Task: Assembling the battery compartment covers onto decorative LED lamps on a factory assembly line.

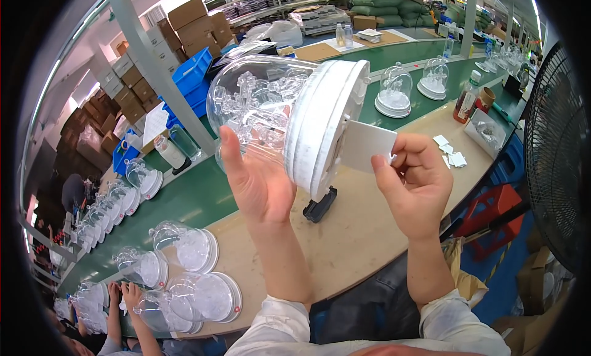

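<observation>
My left hand [266, 187] grips a clear dome ornament [255, 107] with a ridged white round base [317, 125], raised above the table and tipped on its side. Clear figures show inside the dome, and its base faces right. Pinched between the thumb and fingers of my right hand [420, 187] is a thin white flat piece [368, 145], its left end up against the underside of the base. Whether that end sits inside the base, I cannot tell. Below, a small black object [320, 206] lies on the brown tabletop [271, 239].
Several like domes [200, 297] lie at lower left, near a co-worker's hands [126, 294]. More domes [393, 91] stand on the green belt [354, 100]. Small white squares [452, 154], an amber bottle [466, 100] and a black fan [557, 153] are at right.
</observation>
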Demonstrator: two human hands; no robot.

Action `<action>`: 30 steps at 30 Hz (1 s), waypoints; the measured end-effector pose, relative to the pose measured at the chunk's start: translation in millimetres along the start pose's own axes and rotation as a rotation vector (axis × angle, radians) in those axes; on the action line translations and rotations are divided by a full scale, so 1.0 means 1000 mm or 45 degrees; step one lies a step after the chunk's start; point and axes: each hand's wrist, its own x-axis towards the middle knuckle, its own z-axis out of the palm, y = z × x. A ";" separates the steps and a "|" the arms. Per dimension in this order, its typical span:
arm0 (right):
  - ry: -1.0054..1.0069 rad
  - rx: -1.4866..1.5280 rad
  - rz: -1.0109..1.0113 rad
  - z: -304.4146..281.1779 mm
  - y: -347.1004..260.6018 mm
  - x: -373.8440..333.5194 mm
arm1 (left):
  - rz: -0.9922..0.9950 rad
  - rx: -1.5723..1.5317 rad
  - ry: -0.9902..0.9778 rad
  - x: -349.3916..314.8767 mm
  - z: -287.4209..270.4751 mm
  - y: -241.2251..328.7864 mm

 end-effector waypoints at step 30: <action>-0.357 0.485 0.442 -0.021 0.005 0.011 | -0.028 0.313 -0.035 0.006 0.012 -0.035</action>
